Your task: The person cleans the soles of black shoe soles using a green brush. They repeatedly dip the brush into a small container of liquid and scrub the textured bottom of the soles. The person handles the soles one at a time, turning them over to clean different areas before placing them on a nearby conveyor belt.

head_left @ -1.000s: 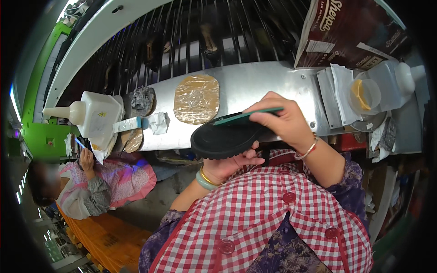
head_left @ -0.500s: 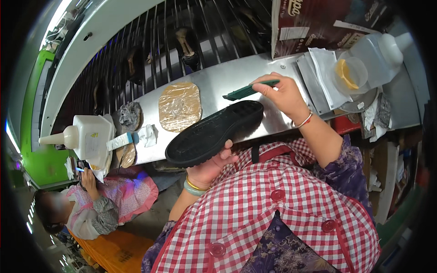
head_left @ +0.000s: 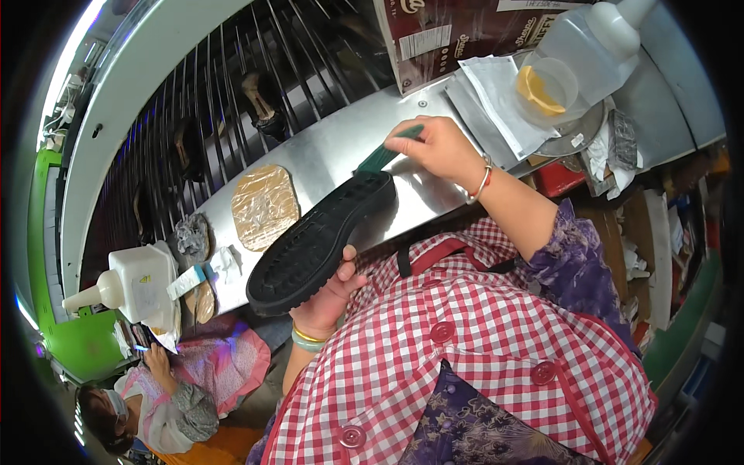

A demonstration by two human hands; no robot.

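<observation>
A black shoe sole (head_left: 310, 240) is held tilted over the front edge of the metal bench, its hollow, ribbed inside facing up. My left hand (head_left: 328, 298) grips it from below at the wide end, with the thumb and fingers on the near edge. Between the thumb and fingers of my right hand (head_left: 438, 147) is a slim dark green brush-like tool (head_left: 381, 157). Its lower end reaches the narrow end of the sole; whether it touches is hard to tell.
On the metal bench (head_left: 325, 151) lie a film-wrapped brown pad (head_left: 265, 207) and a crumpled grey wad (head_left: 193, 235). White squeeze bottles stand at left (head_left: 141, 283) and right (head_left: 597, 46). Rods (head_left: 225, 93) run behind; a carton (head_left: 457, 39) stands behind right. A co-worker (head_left: 167, 395) sits at lower left.
My right hand has brought the green tool down to the narrow end of the sole. The sole has tilted to show more of its inside. The whole view has shifted and turned.
</observation>
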